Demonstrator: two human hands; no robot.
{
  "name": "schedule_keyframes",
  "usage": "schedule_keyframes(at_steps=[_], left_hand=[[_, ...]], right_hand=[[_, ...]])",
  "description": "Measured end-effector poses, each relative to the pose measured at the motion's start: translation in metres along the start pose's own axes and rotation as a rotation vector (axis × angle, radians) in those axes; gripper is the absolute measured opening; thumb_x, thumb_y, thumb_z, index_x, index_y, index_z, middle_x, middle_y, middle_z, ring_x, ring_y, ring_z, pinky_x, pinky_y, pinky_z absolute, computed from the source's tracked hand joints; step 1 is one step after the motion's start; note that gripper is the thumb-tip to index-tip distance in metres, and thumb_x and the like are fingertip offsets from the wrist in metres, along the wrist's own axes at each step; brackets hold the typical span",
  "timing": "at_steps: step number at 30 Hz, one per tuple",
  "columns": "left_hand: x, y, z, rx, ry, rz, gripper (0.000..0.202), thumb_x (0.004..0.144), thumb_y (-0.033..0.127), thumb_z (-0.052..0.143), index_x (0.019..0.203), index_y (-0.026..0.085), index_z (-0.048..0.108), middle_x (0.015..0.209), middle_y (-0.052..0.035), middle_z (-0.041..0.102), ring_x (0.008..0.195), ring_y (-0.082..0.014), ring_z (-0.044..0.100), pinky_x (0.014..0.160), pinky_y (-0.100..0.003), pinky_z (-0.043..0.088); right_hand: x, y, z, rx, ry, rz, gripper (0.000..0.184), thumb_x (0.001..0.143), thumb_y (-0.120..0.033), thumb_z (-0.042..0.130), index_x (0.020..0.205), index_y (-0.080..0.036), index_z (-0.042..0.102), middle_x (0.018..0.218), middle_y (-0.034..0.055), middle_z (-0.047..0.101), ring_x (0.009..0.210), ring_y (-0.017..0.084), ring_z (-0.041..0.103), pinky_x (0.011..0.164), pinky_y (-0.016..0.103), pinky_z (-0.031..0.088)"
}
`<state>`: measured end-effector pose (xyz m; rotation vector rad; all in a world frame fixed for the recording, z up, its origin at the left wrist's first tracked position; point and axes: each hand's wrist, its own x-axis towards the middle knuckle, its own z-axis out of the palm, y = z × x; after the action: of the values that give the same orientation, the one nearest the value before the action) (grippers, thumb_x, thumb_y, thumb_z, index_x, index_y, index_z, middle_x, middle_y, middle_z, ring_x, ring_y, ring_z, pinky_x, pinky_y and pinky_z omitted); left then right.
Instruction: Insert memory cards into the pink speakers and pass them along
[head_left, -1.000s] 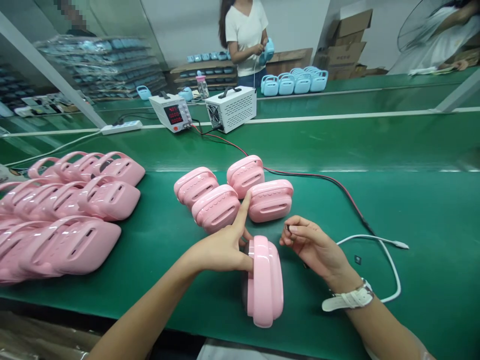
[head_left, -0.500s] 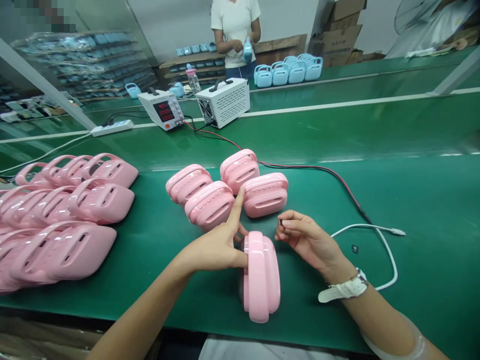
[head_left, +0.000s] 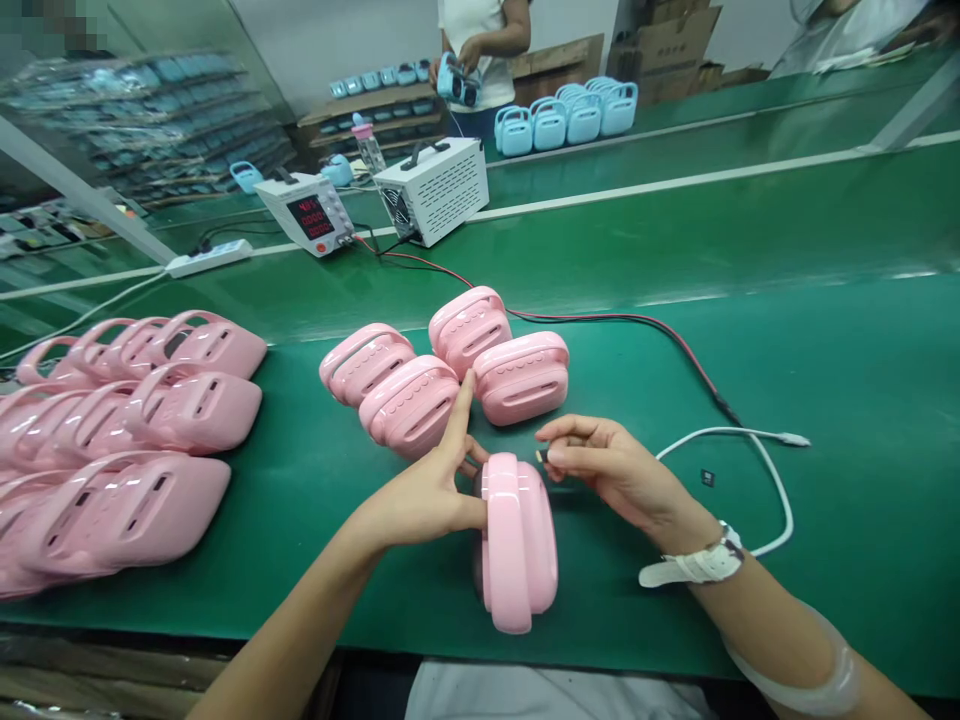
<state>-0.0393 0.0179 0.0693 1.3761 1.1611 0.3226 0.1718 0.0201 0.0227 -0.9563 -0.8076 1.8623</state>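
Observation:
A pink portable speaker (head_left: 517,545) with a carrying handle stands end-on to me on the green table. My left hand (head_left: 442,485) grips its left side between thumb and fingers, index finger stretched out toward the other speakers. Just to the right of it, my right hand (head_left: 611,470) pinches a tiny black piece (head_left: 541,456) with a pale metallic end, apart from the speaker. Several more pink speakers, among them the nearest one (head_left: 521,380), sit close together beyond my left fingertips. A small black memory card (head_left: 707,478) lies right of my right hand.
Rows of pink speakers (head_left: 120,510) fill the left side. A white cable (head_left: 780,500) joined to a red-and-black lead curves at right. Behind stand a power supply (head_left: 307,215) and a vented white box (head_left: 439,190). Across the bench, a person (head_left: 484,50) handles a blue speaker.
My right hand has turned a little, and the metallic end of the black piece now shows toward the speaker. My left hand keeps its grip. The view has shifted slightly.

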Motion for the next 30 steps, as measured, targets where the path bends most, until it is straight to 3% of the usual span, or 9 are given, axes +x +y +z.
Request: schedule_keyframes(at_steps=[4, 9, 16, 22, 25, 30], left_hand=[[-0.005, -0.012, 0.014, -0.163, 0.111, 0.011, 0.114, 0.067, 0.028, 0.067, 0.15, 0.036, -0.012, 0.102, -0.0019, 0.048, 0.102, -0.0234, 0.049, 0.079, -0.033, 0.042], [-0.009, -0.025, 0.033, -0.274, 0.25, 0.075, 0.102, 0.068, 0.025, 0.066, 0.149, 0.035, 0.005, 0.096, 0.0014, 0.046, 0.092, -0.0187, 0.046, 0.078, -0.029, 0.037], [-0.011, -0.036, 0.046, -0.357, 0.361, 0.131, 0.082, 0.074, 0.026, 0.066, 0.144, 0.035, 0.022, 0.086, 0.0047, 0.04, 0.073, -0.0131, 0.037, 0.083, -0.028, 0.036], [-0.01, -0.038, 0.049, -0.338, 0.377, 0.157, 0.078, 0.076, 0.029, 0.068, 0.141, 0.035, 0.027, 0.093, 0.0034, 0.045, 0.081, -0.015, 0.045, 0.088, -0.029, 0.038], [-0.008, -0.045, 0.056, -0.362, 0.401, 0.197, 0.072, 0.078, 0.034, 0.067, 0.14, 0.034, 0.031, 0.106, 0.0007, 0.047, 0.095, -0.0182, 0.048, 0.093, -0.03, 0.038], [-0.007, -0.059, 0.067, -0.482, 0.363, 0.177, 0.06, 0.082, 0.031, 0.06, 0.137, 0.034, 0.036, 0.118, -0.0008, 0.049, 0.091, -0.0183, 0.05, 0.093, -0.031, 0.042]], right_hand=[[-0.025, 0.0, 0.002, -0.166, 0.02, -0.031, 0.017, 0.057, -0.026, 0.087, 0.065, -0.018, 0.075, 0.059, 0.0, 0.068, 0.052, 0.009, 0.056, 0.054, 0.021, 0.046], [-0.051, 0.015, 0.009, -0.242, 0.185, -0.024, 0.012, 0.06, -0.027, 0.084, 0.067, -0.02, 0.077, 0.061, 0.0016, 0.071, 0.054, 0.01, 0.058, 0.053, 0.02, 0.046], [-0.056, 0.026, 0.013, -0.262, 0.208, -0.012, 0.01, 0.062, -0.027, 0.082, 0.068, -0.02, 0.078, 0.057, 0.0011, 0.069, 0.052, 0.011, 0.057, 0.052, 0.022, 0.046], [-0.052, 0.029, 0.013, -0.341, 0.193, -0.106, 0.01, 0.063, -0.029, 0.083, 0.069, -0.021, 0.079, 0.067, 0.0018, 0.066, 0.061, 0.012, 0.055, 0.058, 0.024, 0.044], [-0.047, 0.033, 0.013, -0.251, 0.156, -0.119, 0.017, 0.055, -0.027, 0.089, 0.063, -0.02, 0.076, 0.068, -0.0005, 0.058, 0.065, 0.011, 0.053, 0.059, 0.022, 0.042], [-0.043, 0.04, 0.008, 0.134, 0.049, 0.139, 0.03, 0.053, -0.034, 0.091, 0.065, -0.018, 0.069, 0.058, -0.0033, 0.059, 0.053, 0.008, 0.051, 0.055, 0.02, 0.041]])
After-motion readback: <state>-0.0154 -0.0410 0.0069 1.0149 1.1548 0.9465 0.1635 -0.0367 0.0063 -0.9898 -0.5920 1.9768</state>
